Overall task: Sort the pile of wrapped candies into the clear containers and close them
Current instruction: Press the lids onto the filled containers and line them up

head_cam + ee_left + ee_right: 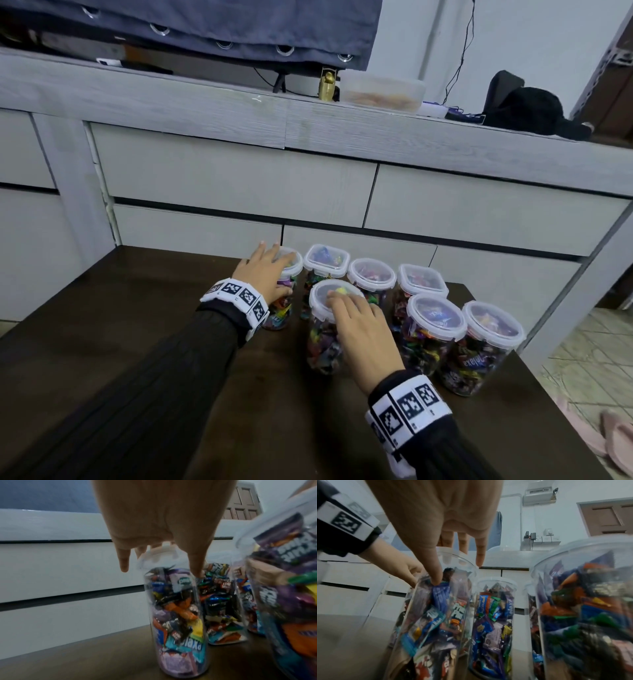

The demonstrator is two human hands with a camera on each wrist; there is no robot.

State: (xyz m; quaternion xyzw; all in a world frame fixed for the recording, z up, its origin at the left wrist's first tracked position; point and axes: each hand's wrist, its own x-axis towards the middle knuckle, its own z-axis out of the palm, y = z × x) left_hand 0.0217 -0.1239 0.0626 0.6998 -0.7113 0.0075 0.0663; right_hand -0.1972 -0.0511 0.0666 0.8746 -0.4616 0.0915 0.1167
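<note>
Several clear lidded containers full of wrapped candies stand together on a dark wooden table (154,335). My left hand (270,272) lies over the lid of the far-left container (279,317), thumb down its side. In the left wrist view that hand (163,520) covers the same container (176,615) from above. My right hand (356,318) grips the top of the front middle container (322,347), fingers spread across its lid (320,291). The right wrist view shows the right hand (445,520) with its thumb against this container's (436,615) wall. No loose candies show on the table.
Other closed containers stand behind (325,260), (371,275) and to the right (436,317), (493,327), close together. A grey drawer cabinet (239,178) rises right behind the table. Pink slippers (613,442) lie on the tiled floor past the table's right edge.
</note>
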